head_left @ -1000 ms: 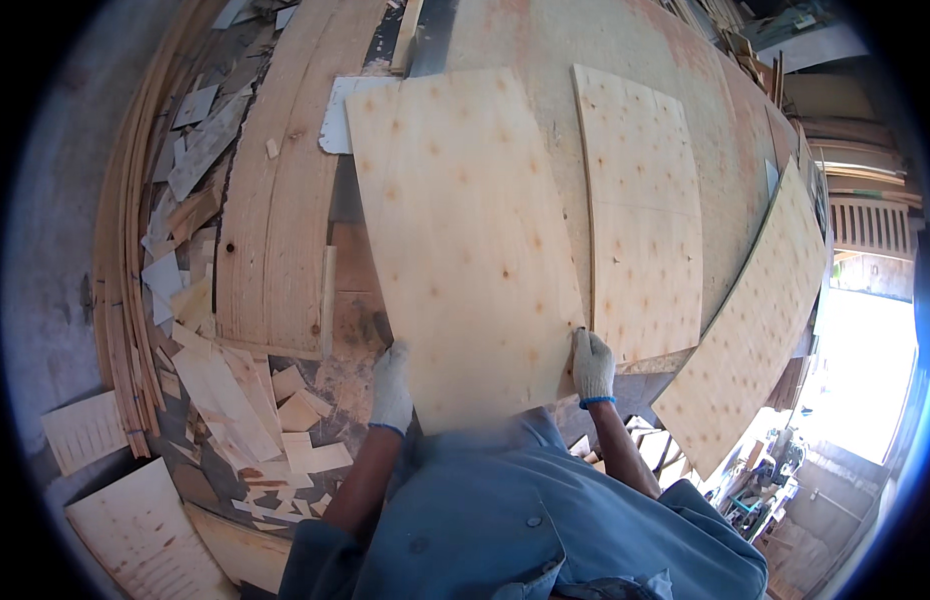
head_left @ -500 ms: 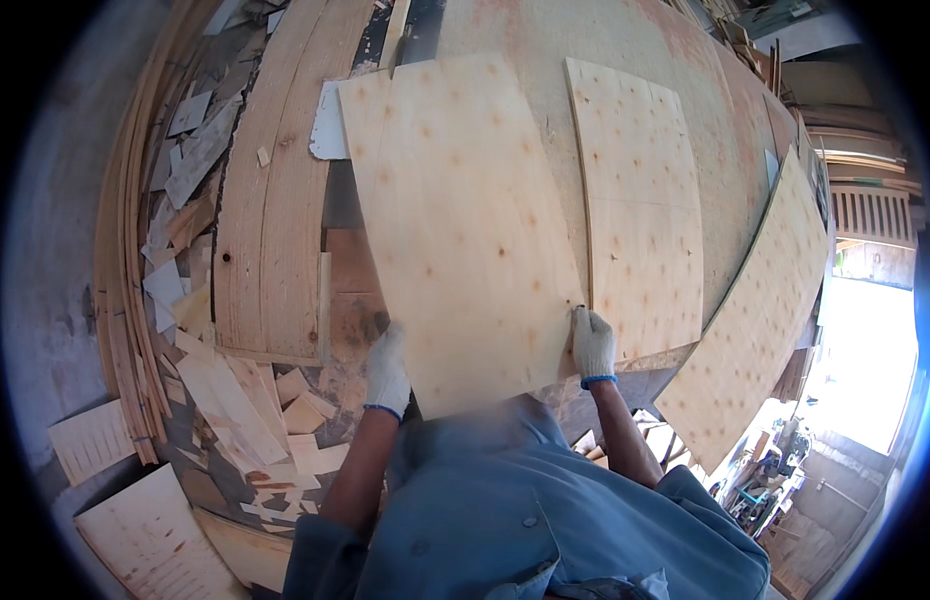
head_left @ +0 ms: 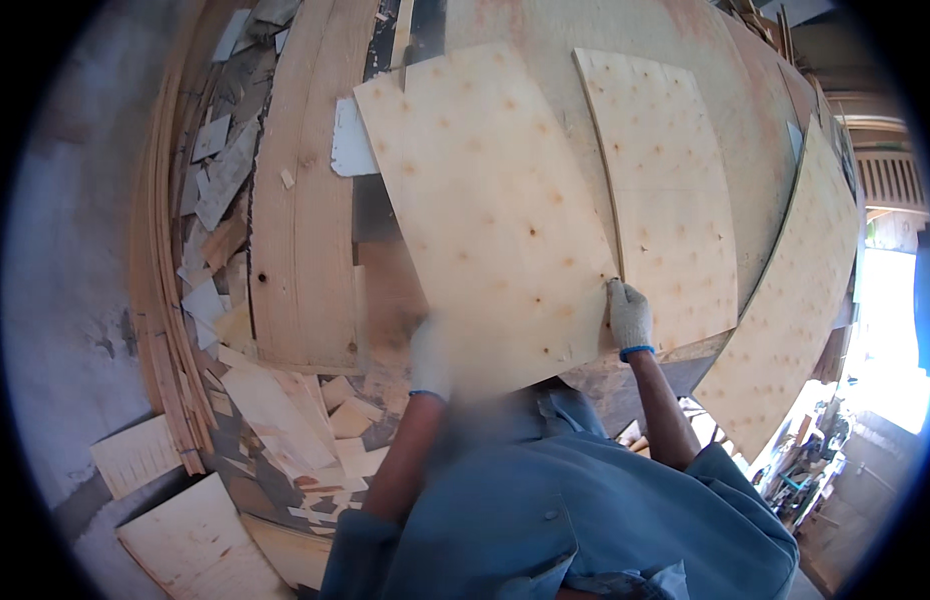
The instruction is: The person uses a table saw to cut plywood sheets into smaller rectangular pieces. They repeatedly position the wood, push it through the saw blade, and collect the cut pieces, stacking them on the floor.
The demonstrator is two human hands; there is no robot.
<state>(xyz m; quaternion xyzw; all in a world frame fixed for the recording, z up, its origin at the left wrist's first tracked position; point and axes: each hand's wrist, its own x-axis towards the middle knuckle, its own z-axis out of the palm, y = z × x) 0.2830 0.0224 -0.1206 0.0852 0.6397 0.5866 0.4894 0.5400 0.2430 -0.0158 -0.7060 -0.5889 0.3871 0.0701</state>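
A pale plywood sheet (head_left: 495,200) with small brown knots lies over the work surface in front of me, slightly tilted to the left. My left hand (head_left: 429,365), in a white knit glove with a blue cuff, grips its left edge near the closest corner; a blurred patch partly hides those fingers. On the right edge, my right hand (head_left: 631,316) in a matching glove pinches the sheet near its close right corner. Just right of that hand lies a second plywood panel (head_left: 675,200), apart from the held sheet except near its corner.
Farther right, another plywood panel (head_left: 785,310) leans along the bench edge. Long boards (head_left: 305,200) lie on the left. Beyond them are wood scraps (head_left: 225,180) and long strips (head_left: 170,300). Offcuts (head_left: 275,410) litter the floor on my left. A white piece (head_left: 352,140) shows beside the sheet.
The whole view has swung, so everything appears farther right. Both hands keep hold of the plywood sheet, which seems to have slid slightly away from me. The panel beside it stays in place.
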